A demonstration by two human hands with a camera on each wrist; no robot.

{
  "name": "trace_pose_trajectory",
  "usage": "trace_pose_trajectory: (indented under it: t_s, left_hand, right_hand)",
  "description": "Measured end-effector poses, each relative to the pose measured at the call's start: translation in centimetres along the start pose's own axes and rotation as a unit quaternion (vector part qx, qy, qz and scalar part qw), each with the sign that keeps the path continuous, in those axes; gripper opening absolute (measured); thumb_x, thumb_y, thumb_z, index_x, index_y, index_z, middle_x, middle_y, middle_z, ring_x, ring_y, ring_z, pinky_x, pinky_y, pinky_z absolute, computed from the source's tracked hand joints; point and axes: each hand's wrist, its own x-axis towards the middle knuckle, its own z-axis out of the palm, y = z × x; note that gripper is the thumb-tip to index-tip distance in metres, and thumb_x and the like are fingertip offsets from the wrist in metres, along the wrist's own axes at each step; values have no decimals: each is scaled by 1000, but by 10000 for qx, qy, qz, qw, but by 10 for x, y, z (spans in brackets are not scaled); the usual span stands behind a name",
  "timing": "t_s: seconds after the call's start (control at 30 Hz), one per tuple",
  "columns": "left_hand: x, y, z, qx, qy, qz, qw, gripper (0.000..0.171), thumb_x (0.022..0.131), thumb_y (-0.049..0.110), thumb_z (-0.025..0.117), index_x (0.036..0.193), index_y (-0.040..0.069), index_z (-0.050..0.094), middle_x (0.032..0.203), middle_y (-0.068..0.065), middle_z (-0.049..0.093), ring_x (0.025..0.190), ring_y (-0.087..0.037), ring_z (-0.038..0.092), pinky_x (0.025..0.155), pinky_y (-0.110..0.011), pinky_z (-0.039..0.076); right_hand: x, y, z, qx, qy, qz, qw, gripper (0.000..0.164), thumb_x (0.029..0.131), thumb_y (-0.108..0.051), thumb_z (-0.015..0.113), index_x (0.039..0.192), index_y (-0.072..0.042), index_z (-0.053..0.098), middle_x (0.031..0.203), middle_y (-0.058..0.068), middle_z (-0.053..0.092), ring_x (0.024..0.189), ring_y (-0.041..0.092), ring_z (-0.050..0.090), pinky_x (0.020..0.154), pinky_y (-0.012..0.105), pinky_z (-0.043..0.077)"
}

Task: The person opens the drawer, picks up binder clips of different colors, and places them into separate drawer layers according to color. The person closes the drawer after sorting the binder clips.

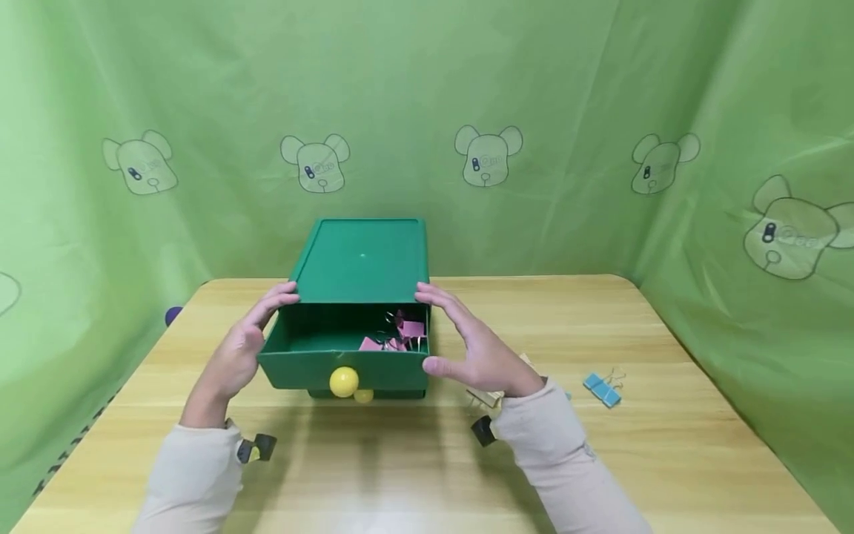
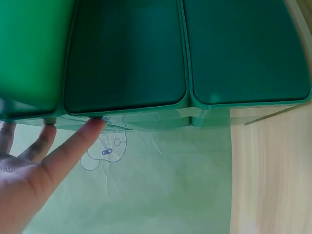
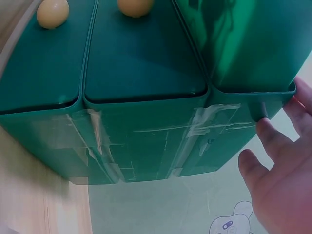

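Note:
A green drawer cabinet (image 1: 363, 256) stands on the table, its top drawer (image 1: 293, 371) pulled out toward me. Pink binder clips (image 1: 412, 328) lie in the right part of that drawer, and a round yellow knob (image 1: 343, 382) sits on its front. My left hand (image 1: 233, 360) is at the cabinet's left side, its extended fingers (image 2: 73, 146) at the side edge in the left wrist view. On the opposite side my right hand (image 1: 490, 352) has its fingertips at the cabinet's upper front corner and its thumb beside the drawer front. Neither hand grips anything.
A blue binder clip (image 1: 603, 389) lies on the wooden table (image 1: 667, 460) to the right. Pale yellow clips (image 1: 489, 398) are partly hidden behind my right wrist. Clear tape (image 3: 161, 127) runs across the cabinet's side. A green curtain (image 1: 400, 89) surrounds the table's back and sides.

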Motion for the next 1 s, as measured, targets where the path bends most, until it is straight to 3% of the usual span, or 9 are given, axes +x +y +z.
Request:
trace_pose_trajectory:
  t_s: [0.13,0.17,0.27,0.37,0.5,0.67,0.83,1.0]
  left_hand:
    - [0,1,-2,-283,118,-47,9995,66,103,51,23,134,-1,50,150,-7,38,143,-19,22,114,-23,14]
    - [0,1,-2,-272,161,-139,9994,63,103,49,27,134,0,50,150,-6,38,143,-18,22,111,-22,21]
    - [-1,1,0,-111,299,-477,9984,43,103,29,48,133,-2,51,150,-1,39,141,-14,26,85,-17,44]
    - [0,1,3,112,493,-940,9943,37,95,4,60,130,-3,52,149,0,41,137,-8,32,66,-12,46]
    - [6,4,7,477,908,-1303,9862,32,91,0,65,123,-3,59,142,-6,50,132,-6,40,84,-15,47]
    - [14,4,13,640,1564,-1470,9746,25,87,3,72,110,-5,67,124,3,63,122,-5,50,85,-16,48]
    - [19,0,20,250,2187,-1338,9662,19,82,-4,75,98,-12,69,104,16,67,111,-6,58,82,-18,50]
    - [23,-2,23,222,2364,-994,9663,18,76,-12,76,91,-15,68,96,18,67,106,-9,60,78,-20,50]
  right_hand:
    - [4,-2,3,-83,265,-63,9996,67,92,-40,62,147,-14,35,158,1,24,145,21,19,110,59,19]
    - [4,-1,4,-92,352,-65,9993,64,92,-36,62,146,-14,37,157,1,26,144,21,20,110,58,19]
    - [5,-1,8,-40,648,-26,9979,56,92,-24,62,143,-13,43,155,0,31,143,19,24,111,54,21]
    - [8,0,12,41,1011,26,9949,47,92,-17,63,138,-11,51,151,0,40,140,17,31,112,49,24]
    - [12,0,16,15,1502,155,9885,37,92,-13,65,129,-9,60,142,0,51,134,14,42,110,41,30]
    - [17,0,20,-75,1969,229,9801,29,90,-7,68,119,-6,67,131,2,60,126,16,51,107,39,35]
    - [21,2,25,-51,2349,244,9717,23,88,-3,69,111,-3,71,123,4,65,120,18,57,104,37,39]
    - [22,3,27,-25,2575,246,9660,21,87,0,71,107,-3,72,119,5,67,117,20,59,103,37,40]
